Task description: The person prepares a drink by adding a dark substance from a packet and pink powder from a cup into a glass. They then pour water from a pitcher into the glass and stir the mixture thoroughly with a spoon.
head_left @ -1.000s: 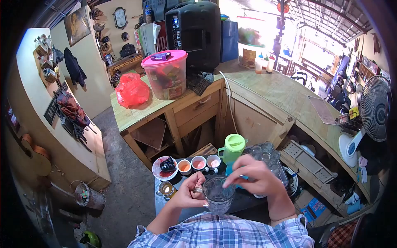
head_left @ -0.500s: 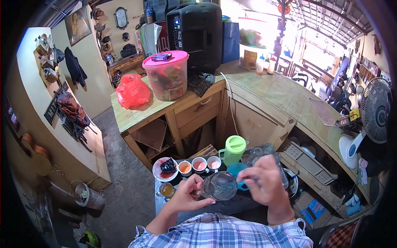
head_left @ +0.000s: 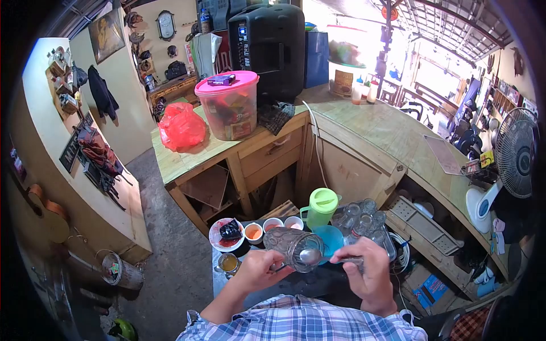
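My left hand (head_left: 259,274) is closed on the handle of a clear patterned glass mug (head_left: 281,241), tilted so that its mouth faces me. In my right hand (head_left: 368,271) is a metal spoon (head_left: 310,256), whose bowl shows at the mug's mouth. Just behind the mug stands a translucent blue container (head_left: 330,237), and beyond it a lime-green lidded pitcher (head_left: 322,207). A white cup with orange contents (head_left: 253,232) and two cups with pinkish contents (head_left: 273,223) sit behind the mug, one partly hidden. A glass mug of amber liquid (head_left: 228,263) stands near my left hand.
A plate (head_left: 219,241) with a black plastic packet is at the low table's left. Several glasses (head_left: 364,219) crowd a tray on the right. Behind is a wooden counter (head_left: 364,128) with a pink-lidded tub (head_left: 230,108), red plastic bag (head_left: 182,126) and black speaker (head_left: 267,51).
The glass mug has tipped, with its base now to the left and its mouth toward the spoon. My right hand has lowered, and the spoon's bowl now shows at the mouth.
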Motion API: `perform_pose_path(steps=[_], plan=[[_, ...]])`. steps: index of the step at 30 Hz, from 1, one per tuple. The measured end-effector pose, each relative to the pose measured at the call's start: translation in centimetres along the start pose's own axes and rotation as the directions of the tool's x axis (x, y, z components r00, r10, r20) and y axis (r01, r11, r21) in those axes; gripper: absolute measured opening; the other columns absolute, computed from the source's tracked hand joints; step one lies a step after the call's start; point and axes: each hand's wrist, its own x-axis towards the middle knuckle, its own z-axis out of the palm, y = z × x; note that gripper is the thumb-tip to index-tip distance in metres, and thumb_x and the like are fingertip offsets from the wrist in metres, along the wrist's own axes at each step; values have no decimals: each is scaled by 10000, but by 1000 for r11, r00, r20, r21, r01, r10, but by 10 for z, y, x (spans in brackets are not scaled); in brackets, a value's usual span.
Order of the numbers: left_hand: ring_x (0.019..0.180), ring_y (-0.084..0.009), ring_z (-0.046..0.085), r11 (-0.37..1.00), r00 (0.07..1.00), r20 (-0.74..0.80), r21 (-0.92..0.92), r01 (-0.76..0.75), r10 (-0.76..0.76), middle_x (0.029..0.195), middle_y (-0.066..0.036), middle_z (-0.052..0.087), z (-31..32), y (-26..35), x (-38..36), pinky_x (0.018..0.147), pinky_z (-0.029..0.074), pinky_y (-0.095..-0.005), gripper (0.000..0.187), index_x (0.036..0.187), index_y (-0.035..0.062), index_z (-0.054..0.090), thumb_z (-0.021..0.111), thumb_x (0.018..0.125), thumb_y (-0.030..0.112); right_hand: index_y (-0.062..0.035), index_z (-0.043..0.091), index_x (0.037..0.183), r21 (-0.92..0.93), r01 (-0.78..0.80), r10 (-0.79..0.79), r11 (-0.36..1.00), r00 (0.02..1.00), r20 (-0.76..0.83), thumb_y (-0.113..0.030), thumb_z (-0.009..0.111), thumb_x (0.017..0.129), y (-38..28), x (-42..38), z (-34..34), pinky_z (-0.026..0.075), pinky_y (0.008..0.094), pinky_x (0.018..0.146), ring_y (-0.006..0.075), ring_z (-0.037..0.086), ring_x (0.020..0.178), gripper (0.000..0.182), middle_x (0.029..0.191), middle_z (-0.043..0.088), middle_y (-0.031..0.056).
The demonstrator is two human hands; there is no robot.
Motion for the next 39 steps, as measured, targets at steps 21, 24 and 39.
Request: perform_pose_path(steps=[21, 24, 39], plan=[[456, -195, 544, 954, 945, -261, 275, -121, 195, 541, -1, 529, 24, -21, -6, 421, 408, -316, 346, 817, 104, 533, 818, 625, 70, 96, 554, 1185, 780, -489, 542, 390, 807, 234, -293, 363, 1026, 20, -16, 49, 323, 161, 355, 49, 428, 376, 462, 1156, 633, 206], [452, -194, 536, 947, 935, -302, 310, -87, 185, 538, -1, 523, 25, -25, -7, 420, 402, -317, 333, 788, 106, 534, 819, 621, 63, 76, 521, 1234, 895, -431, 566, 111, 768, 300, -268, 415, 1011, 34, -15, 40, 318, 177, 342, 46, 422, 365, 423, 1182, 604, 251], [453, -211, 564, 968, 957, -261, 240, -65, 129, 540, -27, 530, 36, -21, -2, 417, 418, -320, 298, 767, 100, 540, 813, 648, 90, 23, 673, 992, 521, -260, 281, 813, 959, 41, -213, 532, 972, 36, -17, 52, 454, 220, 506, 70, 557, 514, 276, 782, 684, 89]])
